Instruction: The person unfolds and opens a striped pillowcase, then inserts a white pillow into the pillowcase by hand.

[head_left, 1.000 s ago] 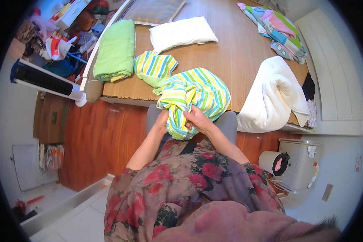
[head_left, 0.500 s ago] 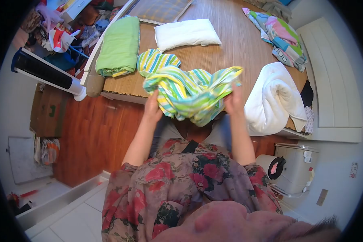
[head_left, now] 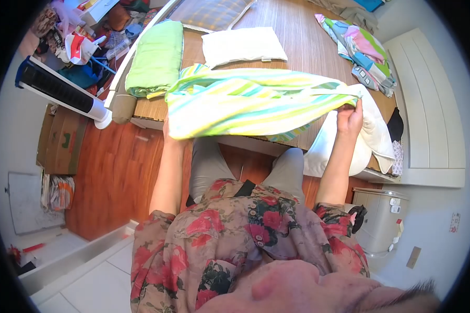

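We see a thin, soft cloth with lime, yellow, aqua and white stripes, the striped cloth (head_left: 256, 101), stretched sideways in loose folds across the near edge of the wood-grained bed board (head_left: 297, 47). Our right hand (head_left: 350, 119) has its fingers and thumb closed on the cloth's gathered right corner, in front of a thick, plush white quilt (head_left: 376, 122) curled into a rounded roll. Our left hand (head_left: 167, 129) is at the cloth's lower left corner; the fabric covers its fingers, so we cannot tell how they are set. Beyond the cloth lies a plump, smooth white pillow (head_left: 244, 46), rectangular with a small tag at its near edge. To its left we see a padded green quilt (head_left: 155, 57) folded into an oblong, and farther back a checked cushion (head_left: 210, 14), cut off by the top of the view. A crumpled patterned cloth (head_left: 363, 44) in pink, green and blue lies near the far right side. Glare washes out much of the stripes, and we cannot make out whether the striped patches showing behind and below belong to the same piece. The black item (head_left: 396, 125) beside the white quilt is too indistinct to name, and the quilt's left part is partly hidden by our right forearm.
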The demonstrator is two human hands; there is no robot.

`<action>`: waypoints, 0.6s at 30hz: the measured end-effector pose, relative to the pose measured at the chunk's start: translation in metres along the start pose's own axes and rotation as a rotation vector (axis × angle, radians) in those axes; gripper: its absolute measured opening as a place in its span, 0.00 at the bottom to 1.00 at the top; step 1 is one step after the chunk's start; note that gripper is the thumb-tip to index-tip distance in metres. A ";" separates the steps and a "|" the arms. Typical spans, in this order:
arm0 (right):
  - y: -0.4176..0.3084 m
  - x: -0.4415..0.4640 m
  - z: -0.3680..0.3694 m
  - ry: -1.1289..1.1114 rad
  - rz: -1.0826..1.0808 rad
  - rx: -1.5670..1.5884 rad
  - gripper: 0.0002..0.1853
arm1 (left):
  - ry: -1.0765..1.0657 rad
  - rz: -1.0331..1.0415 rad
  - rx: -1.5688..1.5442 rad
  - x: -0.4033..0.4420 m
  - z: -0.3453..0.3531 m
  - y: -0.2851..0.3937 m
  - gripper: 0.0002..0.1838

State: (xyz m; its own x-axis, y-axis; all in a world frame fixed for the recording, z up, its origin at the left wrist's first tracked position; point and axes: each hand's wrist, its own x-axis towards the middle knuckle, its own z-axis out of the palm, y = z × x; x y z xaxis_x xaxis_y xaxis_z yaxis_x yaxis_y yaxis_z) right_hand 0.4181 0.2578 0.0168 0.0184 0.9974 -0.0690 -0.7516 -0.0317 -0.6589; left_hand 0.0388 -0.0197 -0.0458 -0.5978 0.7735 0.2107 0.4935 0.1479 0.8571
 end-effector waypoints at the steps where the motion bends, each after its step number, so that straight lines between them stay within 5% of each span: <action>1: -0.001 0.000 -0.010 0.019 -0.013 -0.029 0.16 | 0.070 -0.215 -0.642 -0.001 0.002 -0.003 0.18; 2: -0.002 0.001 -0.020 0.038 -0.024 -0.059 0.16 | 0.146 -0.433 -1.282 -0.004 0.004 -0.006 0.18; 10: 0.010 0.004 -0.052 0.024 0.016 -0.175 0.16 | 0.091 -0.531 -1.453 -0.002 0.016 -0.021 0.17; 18: 0.099 -0.096 -0.052 -0.424 0.438 -1.071 0.30 | -0.009 -0.517 -1.383 -0.014 0.043 -0.002 0.18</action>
State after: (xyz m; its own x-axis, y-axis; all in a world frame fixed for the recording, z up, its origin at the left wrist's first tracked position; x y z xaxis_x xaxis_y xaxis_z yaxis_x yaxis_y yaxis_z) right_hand 0.3766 0.1552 -0.0810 -0.4642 0.8252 -0.3217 0.2832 -0.2059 -0.9367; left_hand 0.0731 -0.0048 -0.0710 -0.5097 0.8234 -0.2496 -0.7528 -0.2862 0.5928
